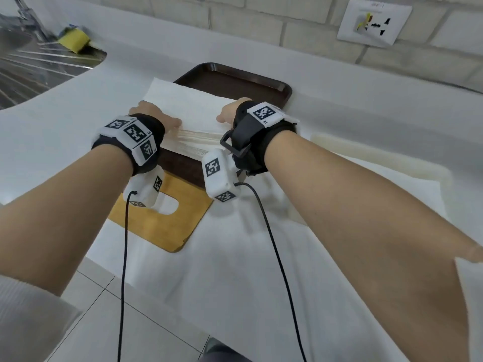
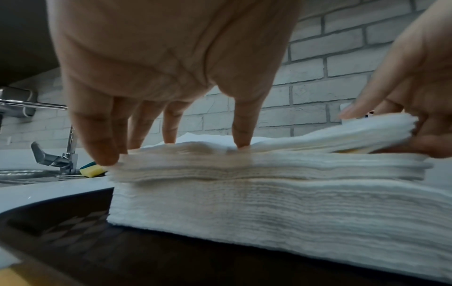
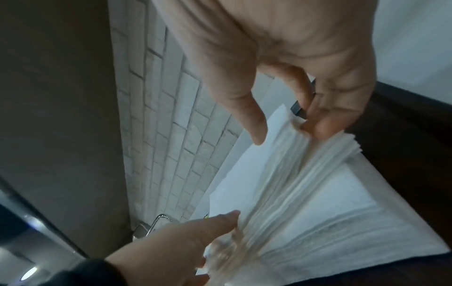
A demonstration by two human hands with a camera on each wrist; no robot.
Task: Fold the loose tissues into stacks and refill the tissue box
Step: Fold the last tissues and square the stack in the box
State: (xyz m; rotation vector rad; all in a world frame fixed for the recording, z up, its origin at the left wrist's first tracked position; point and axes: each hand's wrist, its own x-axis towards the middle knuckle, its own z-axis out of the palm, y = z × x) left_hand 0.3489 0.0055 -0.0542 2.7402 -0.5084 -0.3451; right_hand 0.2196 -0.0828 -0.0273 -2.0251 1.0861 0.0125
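A thick stack of white tissues lies on a dark brown tray. My left hand sits at the stack's left end, its straight fingertips pressing down on the top sheets. My right hand is at the right end. Its curled fingers hook under an upper bunch of sheets and lift that edge off the rest, with the thumb above. A wooden lid with an oval slot lies near me, partly under my left wrist.
A cream rectangular box sits to the right of the tray. A white sheet covers the counter in front. A steel sink, a tap and a yellow sponge are far left. A wall socket is on the brick wall.
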